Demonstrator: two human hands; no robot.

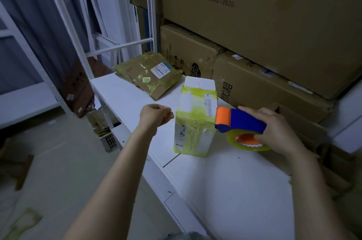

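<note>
A white box (195, 114) wrapped in yellowish tape stands on the white table (225, 184). My right hand (278, 132) grips a blue and orange tape dispenser (241, 120) with a roll of clear yellowish tape, its orange head touching the box's right side. My left hand (155, 115) hovers just left of the box with fingers curled, holding nothing that I can see.
A flattened brown parcel (148, 74) with yellow tape and a label lies at the table's far end. Large cardboard boxes (254, 30) are stacked behind and to the right. A white metal rack (101, 43) stands at left, with cardboard scraps on the floor.
</note>
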